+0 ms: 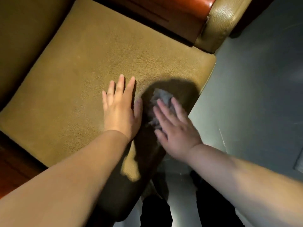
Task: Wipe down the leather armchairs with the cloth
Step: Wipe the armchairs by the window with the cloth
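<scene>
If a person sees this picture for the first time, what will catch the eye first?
Two bare hands lie in the middle on a tan leather seat. The right hand presses a grey cloth flat near the seat's front edge, in dark shadow. The left hand rests open beside it, fingers spread.

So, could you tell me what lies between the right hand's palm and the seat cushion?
In the head view, the grey cloth lies under the right hand, pressed on the seat cushion.

Grey floor (255,99) beside dark trouser legs (155,212).
</scene>
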A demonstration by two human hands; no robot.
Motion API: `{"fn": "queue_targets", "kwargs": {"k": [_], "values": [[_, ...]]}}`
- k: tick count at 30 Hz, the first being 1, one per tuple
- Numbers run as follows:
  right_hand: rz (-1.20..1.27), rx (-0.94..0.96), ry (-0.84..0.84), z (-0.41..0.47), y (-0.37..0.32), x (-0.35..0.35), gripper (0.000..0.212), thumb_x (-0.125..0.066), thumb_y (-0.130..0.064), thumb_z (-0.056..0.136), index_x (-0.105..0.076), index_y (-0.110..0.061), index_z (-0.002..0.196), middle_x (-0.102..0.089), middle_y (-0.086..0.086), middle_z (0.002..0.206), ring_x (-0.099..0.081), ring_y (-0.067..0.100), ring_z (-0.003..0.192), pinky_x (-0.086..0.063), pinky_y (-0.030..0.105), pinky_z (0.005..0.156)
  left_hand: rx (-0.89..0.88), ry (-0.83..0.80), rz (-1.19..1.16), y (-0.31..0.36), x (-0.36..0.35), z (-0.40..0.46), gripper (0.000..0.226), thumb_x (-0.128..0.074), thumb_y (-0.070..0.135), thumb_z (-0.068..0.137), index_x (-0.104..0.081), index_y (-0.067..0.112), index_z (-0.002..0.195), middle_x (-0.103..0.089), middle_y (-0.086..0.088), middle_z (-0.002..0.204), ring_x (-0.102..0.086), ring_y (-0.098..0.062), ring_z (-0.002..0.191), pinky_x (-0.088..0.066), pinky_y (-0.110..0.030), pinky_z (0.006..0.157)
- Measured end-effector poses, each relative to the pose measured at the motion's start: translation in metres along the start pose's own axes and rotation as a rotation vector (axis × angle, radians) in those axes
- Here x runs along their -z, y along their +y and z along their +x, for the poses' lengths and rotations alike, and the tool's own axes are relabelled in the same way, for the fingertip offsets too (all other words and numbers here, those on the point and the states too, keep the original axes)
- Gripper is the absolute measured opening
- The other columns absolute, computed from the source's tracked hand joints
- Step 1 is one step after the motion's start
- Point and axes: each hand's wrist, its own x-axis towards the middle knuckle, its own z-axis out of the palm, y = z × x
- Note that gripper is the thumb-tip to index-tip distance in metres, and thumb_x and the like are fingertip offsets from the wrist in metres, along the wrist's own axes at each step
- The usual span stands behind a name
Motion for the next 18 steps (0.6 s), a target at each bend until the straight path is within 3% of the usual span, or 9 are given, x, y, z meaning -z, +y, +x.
{"fn": "queue_targets", "kwargs": {"k": [3,5,6,8,9,11,15,18], "values": [[0.208,-0.56,0.215,0.085,0.072,0.041,0.067,-0.034,-0.04,0.109,-0.012,-0.012,0.166,-0.006,0.007,0.174,-0.008,0.034,0.16,-0.018,0.044,0.129,0.092,0.047,0.112,0.013,-0.016,0.007,0.07,-0.025,0.055,0.101,-0.026,0.029,0.166,-0.018,-0.003,0.175,-0.013,-0.032,0.161,-0.009,-0.057,0.13],[0.305,-0.747,0.238,0.103,0.077,0.051,0.063,-0.032,-0.038,0.11,-0.018,-0.009,0.164,-0.017,0.014,0.17,-0.022,0.038,0.154,-0.029,0.041,0.121,0.092,0.057,0.159,0.013,-0.021,0.004,0.071,-0.03,0.057,0.101,-0.026,0.029,0.166,-0.018,-0.003,0.175,-0.013,-0.032,0.161,-0.01,-0.057,0.13],[0.241,-0.678,0.186,0.091,0.065,0.047,0.061,-0.03,-0.038,0.11,-0.025,-0.007,0.161,-0.023,0.018,0.167,-0.024,0.043,0.152,-0.029,0.045,0.121,0.098,0.044,0.165,0.012,-0.021,0.004,0.072,-0.032,0.056,0.1,-0.026,0.03,0.166,-0.017,-0.003,0.176,-0.013,-0.032,0.161,-0.01,-0.058,0.129],[0.077,-0.289,0.062,0.043,0.029,0.03,0.065,-0.028,-0.039,0.107,-0.024,-0.006,0.163,-0.013,0.017,0.172,-0.005,0.047,0.157,-0.016,0.056,0.127,0.114,0.017,0.161,0.013,-0.018,0.005,0.073,-0.032,0.057,0.099,-0.025,0.03,0.167,-0.015,-0.002,0.176,-0.01,-0.031,0.162,-0.01,-0.059,0.129],[0.026,-0.133,-0.034,0.019,0.016,0.027,0.068,-0.03,-0.04,0.106,-0.018,-0.009,0.165,-0.004,0.012,0.174,0.007,0.043,0.158,-0.01,0.057,0.128,0.113,-0.002,0.169,0.014,-0.017,0.006,0.074,-0.03,0.057,0.099,-0.023,0.03,0.167,-0.013,-0.002,0.176,-0.009,-0.031,0.162,-0.01,-0.059,0.129],[-0.022,-0.003,-0.114,0.017,0.033,0.029,0.07,-0.03,-0.045,0.105,-0.012,-0.016,0.166,0.004,0.003,0.175,0.015,0.033,0.159,-0.006,0.054,0.129,0.112,-0.032,0.186,0.015,-0.015,0.007,0.075,-0.028,0.057,0.098,-0.02,0.03,0.168,-0.009,-0.002,0.177,-0.006,-0.031,0.162,-0.008,-0.061,0.129],[-0.059,-0.25,0.027,0.106,0.099,0.065,0.065,-0.03,-0.047,0.107,-0.019,-0.02,0.165,-0.012,-0.001,0.174,-0.007,0.029,0.159,-0.013,0.048,0.13,0.123,-0.022,0.185,0.017,-0.017,0.008,0.075,-0.033,0.054,0.096,-0.026,0.027,0.167,-0.015,-0.005,0.176,-0.01,-0.032,0.162,-0.008,-0.06,0.128],[-0.099,-0.293,0.067,0.103,0.077,0.057,0.067,-0.038,-0.042,0.106,-0.02,-0.015,0.165,-0.012,0.006,0.174,-0.007,0.032,0.159,-0.012,0.048,0.13,0.12,-0.036,0.207,0.016,-0.019,0.009,0.075,-0.034,0.053,0.097,-0.028,0.026,0.166,-0.017,-0.006,0.175,-0.012,-0.033,0.162,-0.009,-0.06,0.128]]}}
